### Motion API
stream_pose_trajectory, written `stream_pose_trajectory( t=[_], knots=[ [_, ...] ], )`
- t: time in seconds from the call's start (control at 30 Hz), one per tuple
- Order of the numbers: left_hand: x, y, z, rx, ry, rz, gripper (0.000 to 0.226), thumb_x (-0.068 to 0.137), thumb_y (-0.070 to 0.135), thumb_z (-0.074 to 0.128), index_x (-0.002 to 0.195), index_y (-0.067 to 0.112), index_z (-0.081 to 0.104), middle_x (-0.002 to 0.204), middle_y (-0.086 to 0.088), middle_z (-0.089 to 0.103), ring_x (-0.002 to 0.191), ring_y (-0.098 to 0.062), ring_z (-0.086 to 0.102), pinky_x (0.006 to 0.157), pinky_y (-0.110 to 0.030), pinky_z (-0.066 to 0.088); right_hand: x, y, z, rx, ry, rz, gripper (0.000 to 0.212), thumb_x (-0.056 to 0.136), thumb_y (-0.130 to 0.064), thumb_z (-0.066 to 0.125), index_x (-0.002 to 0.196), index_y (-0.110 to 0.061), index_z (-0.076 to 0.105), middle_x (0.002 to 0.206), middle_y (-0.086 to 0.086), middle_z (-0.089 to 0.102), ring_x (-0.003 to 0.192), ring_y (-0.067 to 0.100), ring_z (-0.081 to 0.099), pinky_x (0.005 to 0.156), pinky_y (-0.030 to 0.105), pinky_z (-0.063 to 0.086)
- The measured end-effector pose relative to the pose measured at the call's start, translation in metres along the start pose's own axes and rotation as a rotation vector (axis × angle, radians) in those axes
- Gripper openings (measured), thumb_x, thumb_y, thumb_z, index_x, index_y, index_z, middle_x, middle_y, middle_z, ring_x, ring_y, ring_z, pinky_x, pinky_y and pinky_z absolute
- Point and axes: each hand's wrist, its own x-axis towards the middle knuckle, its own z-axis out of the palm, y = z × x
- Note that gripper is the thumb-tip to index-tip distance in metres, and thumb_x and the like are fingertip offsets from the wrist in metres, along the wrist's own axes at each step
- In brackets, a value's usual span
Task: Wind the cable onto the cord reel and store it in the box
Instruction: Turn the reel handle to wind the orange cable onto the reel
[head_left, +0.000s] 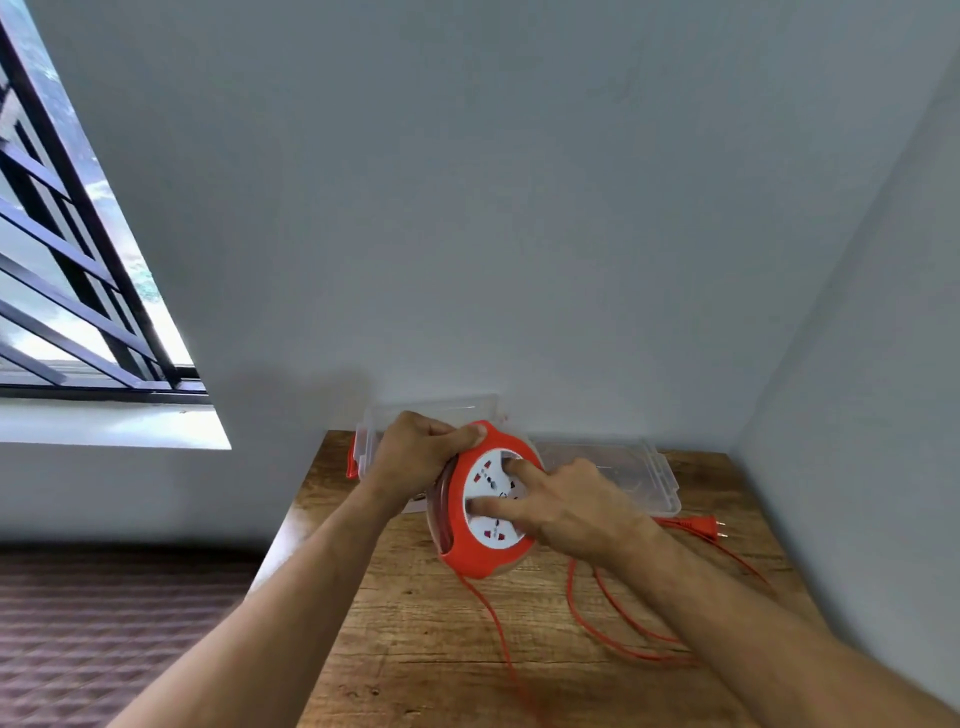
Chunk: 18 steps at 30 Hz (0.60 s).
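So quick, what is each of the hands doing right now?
Left hand: grips the top rim of the orange cord reel, holding it up.
Right hand: fingers straight, pressing on the reel's white face; nothing gripped.

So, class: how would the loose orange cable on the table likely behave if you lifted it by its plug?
The orange cable lies in slack loops, so it is probably floppy and would trail. It looks thin, likely light. The plug seems rigid.
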Motion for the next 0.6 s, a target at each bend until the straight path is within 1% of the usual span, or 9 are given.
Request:
stream_pose_trajectory(
  t=[0.03, 0.1, 0.17, 0.23, 0.3, 0.37, 0.43, 0.5, 0.6],
  knots=[
    [-0.001, 0.004, 0.001, 0.001, 0.046, 0.023, 0.040, 0.090, 0.040, 0.076, 0.076, 0.003, 0.083, 0.071, -0.014, 0.079, 0.065, -0.021, 0.076, 0.062, -0.018, 0.059, 0.003, -0.001, 0.001, 0.016, 0.038, 0.069, 0.062, 0.075, -0.049, 0.078, 0.130, -0.042, 0.051, 0.106, 0.011, 0.070, 0.054, 0.024, 0.065, 0.036, 0.028, 0.045],
    [-0.002, 0.010, 0.005, -0.028, 0.143, 0.079, 0.047, 0.090, 0.037, 0.076, 0.072, -0.006, 0.077, 0.065, -0.023, 0.071, 0.056, -0.022, 0.062, 0.047, -0.013, 0.045, 0.011, -0.003, -0.001, 0.122, 0.044, 0.365, 0.063, 0.078, -0.059, 0.064, 0.136, -0.043, 0.045, 0.099, 0.004, 0.073, 0.066, 0.027, 0.070, 0.049, 0.034, 0.050],
    [-0.002, 0.014, 0.012, -0.075, 0.237, 0.127, 0.049, 0.090, 0.035, 0.076, 0.066, -0.007, 0.072, 0.062, -0.024, 0.063, 0.054, -0.021, 0.054, 0.048, -0.020, 0.042, 0.020, -0.008, -0.008, 0.333, -0.008, 0.747, 0.068, 0.077, -0.068, 0.053, 0.138, -0.040, 0.043, 0.099, -0.001, 0.074, 0.085, 0.026, 0.070, 0.068, 0.035, 0.053],
    [-0.003, 0.017, 0.020, -0.082, 0.317, 0.189, 0.041, 0.089, 0.033, 0.077, 0.057, 0.008, 0.072, 0.062, -0.017, 0.066, 0.053, -0.023, 0.057, 0.054, -0.032, 0.047, 0.032, -0.016, -0.017, 0.697, 0.051, 1.076, 0.065, 0.079, -0.065, 0.058, 0.133, -0.031, 0.047, 0.102, -0.002, 0.071, 0.090, 0.023, 0.068, 0.071, 0.033, 0.052],
    [-0.005, 0.017, 0.025, 0.005, 0.369, 0.293, 0.040, 0.088, 0.033, 0.077, 0.056, 0.011, 0.069, 0.062, -0.014, 0.064, 0.053, -0.023, 0.056, 0.054, -0.036, 0.048, 0.045, -0.025, -0.021, 1.276, 0.178, 1.401, 0.053, 0.086, -0.057, 0.062, 0.120, -0.018, 0.055, 0.095, 0.005, 0.069, 0.071, 0.018, 0.065, 0.058, 0.029, 0.048],
    [-0.006, 0.016, 0.027, 0.110, 0.383, 0.367, 0.041, 0.087, 0.034, 0.078, 0.059, 0.007, 0.068, 0.060, -0.014, 0.060, 0.051, -0.015, 0.049, 0.053, -0.037, 0.045, 0.053, -0.031, -0.023, 1.801, 0.254, 1.684, 0.038, 0.094, -0.049, 0.057, 0.104, -0.013, 0.061, 0.075, 0.011, 0.068, 0.042, 0.013, 0.051, 0.042, 0.023, 0.036],
    [-0.003, 0.010, 0.025, 0.102, 0.398, 0.358, 0.042, 0.087, 0.036, 0.077, 0.061, 0.005, 0.069, 0.061, -0.016, 0.061, 0.051, -0.021, 0.052, 0.054, -0.040, 0.047, 0.053, -0.034, -0.024, 1.945, 0.278, 1.738, 0.025, 0.098, -0.037, 0.052, 0.103, -0.014, 0.061, 0.070, 0.011, 0.069, 0.035, 0.011, 0.043, 0.038, 0.021, 0.032],
    [0.000, 0.006, 0.020, 0.047, 0.393, 0.287, 0.040, 0.088, 0.037, 0.075, 0.065, 0.004, 0.073, 0.064, -0.016, 0.067, 0.058, -0.030, 0.063, 0.057, -0.043, 0.051, 0.047, -0.032, -0.025, 1.912, 0.237, 1.636, 0.018, 0.100, -0.028, 0.051, 0.103, -0.012, 0.059, 0.072, 0.010, 0.073, 0.035, 0.012, 0.044, 0.039, 0.021, 0.033],
    [0.007, 0.000, 0.012, -0.114, 0.302, 0.180, 0.031, 0.092, 0.031, 0.075, 0.064, 0.017, 0.078, 0.056, 0.003, 0.072, 0.050, -0.011, 0.067, 0.049, -0.028, 0.052, 0.036, -0.025, -0.022, 1.545, 0.119, 1.432, 0.016, 0.094, -0.025, 0.059, 0.100, -0.010, 0.056, 0.074, 0.005, 0.075, 0.040, 0.015, 0.052, 0.040, 0.021, 0.037]
  ],
)
